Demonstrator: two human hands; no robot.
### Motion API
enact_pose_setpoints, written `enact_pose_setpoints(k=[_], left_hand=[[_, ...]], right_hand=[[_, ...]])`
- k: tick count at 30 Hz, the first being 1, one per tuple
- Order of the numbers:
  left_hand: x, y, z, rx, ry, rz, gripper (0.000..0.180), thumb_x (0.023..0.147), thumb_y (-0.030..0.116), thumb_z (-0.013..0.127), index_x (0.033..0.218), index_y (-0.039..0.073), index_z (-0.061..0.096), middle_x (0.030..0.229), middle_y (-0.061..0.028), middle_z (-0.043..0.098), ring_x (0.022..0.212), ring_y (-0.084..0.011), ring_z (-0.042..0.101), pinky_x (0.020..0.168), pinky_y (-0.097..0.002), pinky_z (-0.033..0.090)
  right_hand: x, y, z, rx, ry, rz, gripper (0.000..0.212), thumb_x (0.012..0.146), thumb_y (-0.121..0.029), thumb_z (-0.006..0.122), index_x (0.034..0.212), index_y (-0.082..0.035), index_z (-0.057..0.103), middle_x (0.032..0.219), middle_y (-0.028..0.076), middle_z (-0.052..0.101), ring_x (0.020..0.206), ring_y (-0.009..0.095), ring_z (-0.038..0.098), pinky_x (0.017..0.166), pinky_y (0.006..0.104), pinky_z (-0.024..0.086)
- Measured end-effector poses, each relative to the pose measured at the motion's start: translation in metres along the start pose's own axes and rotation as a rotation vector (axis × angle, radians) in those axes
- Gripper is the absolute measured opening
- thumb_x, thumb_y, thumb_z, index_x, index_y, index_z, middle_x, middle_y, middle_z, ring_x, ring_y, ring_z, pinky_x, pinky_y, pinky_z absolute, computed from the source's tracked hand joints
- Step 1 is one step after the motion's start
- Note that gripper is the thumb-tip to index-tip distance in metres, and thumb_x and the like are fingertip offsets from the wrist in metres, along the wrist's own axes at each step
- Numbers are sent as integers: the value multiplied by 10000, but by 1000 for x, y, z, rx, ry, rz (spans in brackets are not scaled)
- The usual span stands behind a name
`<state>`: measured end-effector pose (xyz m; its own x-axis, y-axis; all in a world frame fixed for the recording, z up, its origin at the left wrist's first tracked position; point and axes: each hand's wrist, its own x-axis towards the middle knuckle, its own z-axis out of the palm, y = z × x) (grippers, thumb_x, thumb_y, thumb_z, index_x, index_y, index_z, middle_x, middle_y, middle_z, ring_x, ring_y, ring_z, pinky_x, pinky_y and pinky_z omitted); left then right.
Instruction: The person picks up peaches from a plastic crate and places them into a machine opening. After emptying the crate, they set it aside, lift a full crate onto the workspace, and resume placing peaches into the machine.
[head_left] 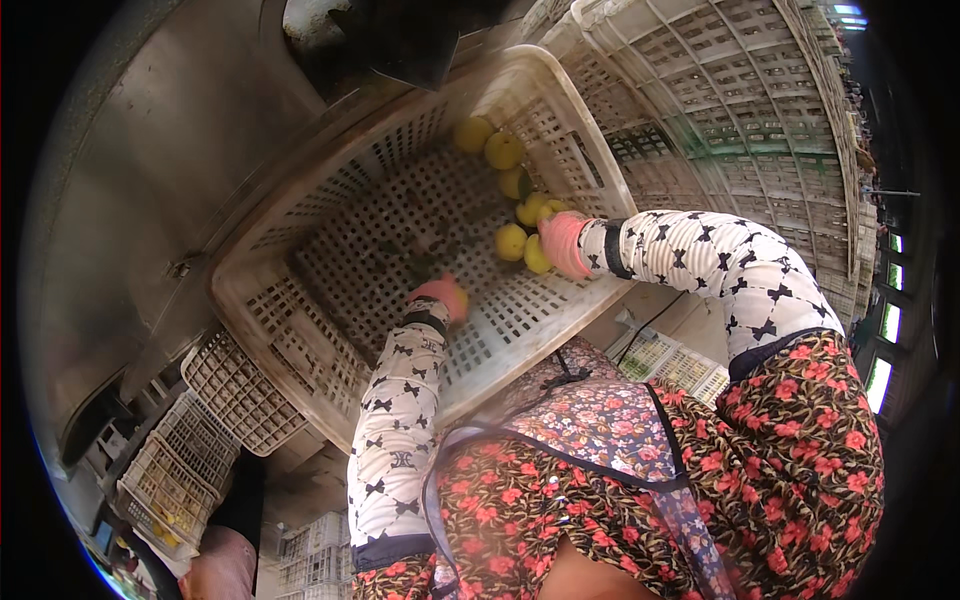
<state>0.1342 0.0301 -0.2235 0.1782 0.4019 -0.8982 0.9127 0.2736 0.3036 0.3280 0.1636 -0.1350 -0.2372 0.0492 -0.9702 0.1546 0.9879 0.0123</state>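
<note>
Working inside the white crate [500,340], our right hand [563,243] sits against the yellow fruit [504,150] clustered toward its right end; fingers hidden, opening undetermined. Our left hand [430,292] looks partly curled by a lone fruit [461,305]; cannot tell if held. We should cup each piece loosely, avoiding bruises.

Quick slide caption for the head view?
Left hand and right hand inside a perforated crate, yellow fruit clustered by the right.

Light is dim, right-hand openings [879,385] glare, and edges bend.
</note>
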Motion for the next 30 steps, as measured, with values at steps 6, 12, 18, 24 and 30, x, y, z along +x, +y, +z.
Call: enact_pose_setpoints(k=[6, 12, 18, 24, 30], left_hand=[[-31, -50, -3, -1093, -155, 374, 594, 780, 392, 712, 1230, 29, 579, 1225, -166, 607, 1027, -249, 629, 885, -358, 521], [-146, -17, -69, -2049, 9, 799, 890, 746, 713, 629, 1302, 33, 479, 1144, -184, 614, 930, -327, 653, 744, -396, 585], [-215, 8, -94, -2158, -55, 1033, 922, 748, 760, 568, 1325, 51, 448, 1304, -169, 518, 1144, -338, 557, 865, -451, 541], [-222, 22, -110, -2059, 119, 1063, 866, 771, 765, 539, 1278, 64, 486, 1153, -142, 603, 917, -295, 637, 778, -438, 563], [-266, 2, -115, -2020, 420, 891, 795, 793, 697, 590, 1240, 46, 503, 1015, -151, 648, 827, -290, 657, 731, -439, 580]], right_hand=[[-31, 35, -26, 735, 397, -101, 487, 660, -253, 739, 1073, -4, 675, 1032, 167, 674, 989, 316, 640, 858, 375, 524], [-139, 14, -66, 2168, 691, -894, 958, 709, -307, 773, 1446, 50, 277, 1367, 177, 480, 1262, 249, 477, 1069, 367, 380], [-160, -34, -116, 1671, 1271, -516, 1111, 666, -547, 779, 1471, -1, 242, 1400, 219, 404, 1294, 339, 424, 1080, 389, 350], [-181, -32, -133, 1387, 1778, 42, 901, 632, -477, 845, 1306, -7, 474, 1157, 190, 601, 1082, 313, 604, 943, 365, 479], [-226, 19, -227, 1154, 1684, 526, 723, 747, -411, 754, 1261, 30, 499, 1144, 259, 581, 1010, 388, 602, 877, 409, 504]])
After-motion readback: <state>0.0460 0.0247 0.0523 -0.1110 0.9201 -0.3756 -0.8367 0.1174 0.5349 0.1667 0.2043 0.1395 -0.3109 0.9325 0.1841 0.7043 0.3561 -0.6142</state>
